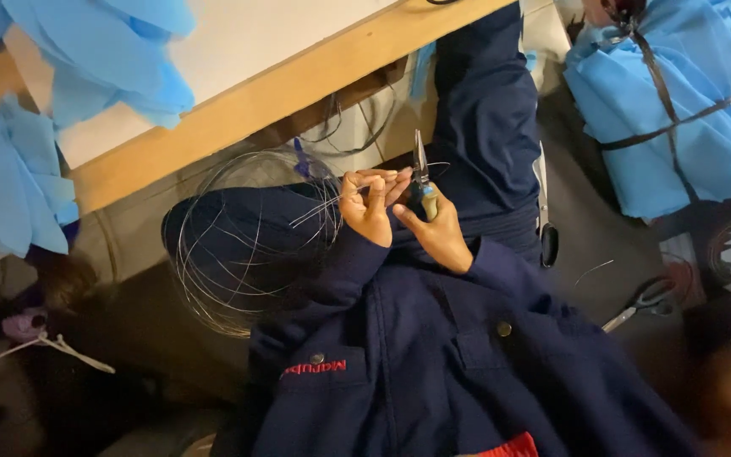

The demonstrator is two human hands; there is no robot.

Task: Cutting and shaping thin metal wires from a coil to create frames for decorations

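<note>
My left hand [368, 206] pinches the end of a thin steel wire between fingers and thumb. The wire runs back to a loose coil of wire [243, 245] lying over my left thigh. My right hand [440, 230] grips long-nosed pliers [421, 173] by their pale handle, jaws pointing away from me. The jaws sit just right of my left fingertips, at the wire end. Both hands are close together above my lap, and navy sleeves cover both arms.
A wooden table edge [281, 93] runs diagonally above the coil, with blue fabric sheets [103, 59] on and beside it. A strapped bundle of blue fabric [678, 127] lies at the right. Scissors [645, 300] and a short wire piece [594, 271] lie on the dark floor; a long tool [545, 211] rests by my right leg.
</note>
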